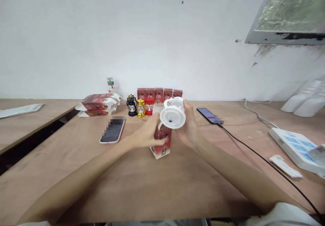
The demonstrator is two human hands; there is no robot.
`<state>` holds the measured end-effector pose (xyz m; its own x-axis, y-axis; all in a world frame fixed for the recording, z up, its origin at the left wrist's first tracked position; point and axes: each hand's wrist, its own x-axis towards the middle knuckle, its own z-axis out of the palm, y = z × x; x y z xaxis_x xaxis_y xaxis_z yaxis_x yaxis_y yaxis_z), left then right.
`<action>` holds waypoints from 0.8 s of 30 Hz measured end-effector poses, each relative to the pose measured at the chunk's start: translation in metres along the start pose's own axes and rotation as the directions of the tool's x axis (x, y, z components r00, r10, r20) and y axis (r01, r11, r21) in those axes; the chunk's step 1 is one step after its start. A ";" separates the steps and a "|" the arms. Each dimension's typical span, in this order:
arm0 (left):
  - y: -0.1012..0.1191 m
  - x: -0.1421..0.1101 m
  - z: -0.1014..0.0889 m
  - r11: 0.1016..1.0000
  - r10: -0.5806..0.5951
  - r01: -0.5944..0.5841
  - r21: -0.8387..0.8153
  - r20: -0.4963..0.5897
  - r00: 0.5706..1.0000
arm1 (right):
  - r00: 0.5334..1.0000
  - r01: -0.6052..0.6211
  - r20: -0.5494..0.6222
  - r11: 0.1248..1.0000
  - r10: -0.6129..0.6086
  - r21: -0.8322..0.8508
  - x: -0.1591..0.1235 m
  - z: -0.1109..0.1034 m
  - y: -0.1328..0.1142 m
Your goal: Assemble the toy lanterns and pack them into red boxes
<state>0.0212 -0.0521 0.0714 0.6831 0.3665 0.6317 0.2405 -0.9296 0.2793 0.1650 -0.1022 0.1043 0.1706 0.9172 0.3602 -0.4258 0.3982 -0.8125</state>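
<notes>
The left hand [149, 134] grips a red printed box [164, 144] and the right hand [189, 126] holds a white lantern [173, 115] tilted above it, the box's lettering too small to read.

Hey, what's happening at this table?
A person is working at it with bare hands. The left hand holds an upright red patterned box, while the right hand grips a white lantern-like object, its round base turned towards us. The white piece is outside the box, just above it as we see it. Behind them stand a black lantern, a gold lantern and a red lantern, near a row of red boxes by the wall.
</notes>
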 end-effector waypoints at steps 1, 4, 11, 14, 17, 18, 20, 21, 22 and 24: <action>-0.002 -0.002 0.004 1.000 0.021 -0.021 0.003 -0.071 0.997 | 0.999 0.005 -0.031 1.000 -0.006 -0.019 0.002 -0.001 0.000; -0.006 -0.007 0.017 0.989 0.147 -0.134 0.065 -0.284 0.948 | 0.994 -0.003 -0.111 0.997 -0.005 -0.073 0.007 -0.006 0.002; -0.009 -0.027 0.046 0.960 0.254 -0.152 0.235 -0.499 0.829 | 0.956 0.178 -0.169 0.931 -0.241 -0.320 0.025 -0.027 0.021; -0.012 -0.035 0.058 0.970 0.197 -0.094 0.225 -0.494 0.847 | 0.955 0.278 0.030 0.850 -0.296 -0.447 0.029 -0.036 0.019; -0.012 -0.038 0.064 0.974 0.159 -0.060 0.221 -0.464 0.871 | 0.928 0.373 0.213 0.734 -0.306 -0.568 0.030 -0.044 0.006; -0.012 -0.038 0.064 0.975 0.140 -0.042 0.218 -0.457 0.878 | 0.923 0.385 0.251 0.697 -0.292 -0.605 0.031 -0.047 0.001; -0.010 -0.037 0.064 0.979 0.106 -0.016 0.203 -0.441 0.891 | 0.929 0.369 0.290 0.651 -0.231 -0.663 0.031 -0.051 -0.009; -0.010 -0.037 0.063 0.982 0.088 -0.005 0.189 -0.433 0.897 | 0.937 0.345 0.295 0.641 -0.188 -0.686 0.032 -0.052 -0.014; -0.010 -0.036 0.063 0.986 0.068 0.005 0.168 -0.425 0.903 | 0.943 0.318 0.302 0.636 -0.138 -0.703 0.032 -0.053 -0.017; -0.012 -0.037 0.063 0.994 0.022 0.024 0.107 -0.406 0.913 | 0.944 0.279 0.328 0.629 -0.040 -0.725 0.030 -0.054 -0.022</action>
<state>0.0368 -0.0569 -0.0007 0.3489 0.3305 0.8770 0.3291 -0.9194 0.2155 0.2275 -0.0822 0.1085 -0.1138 0.8449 0.5227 0.4241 0.5171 -0.7435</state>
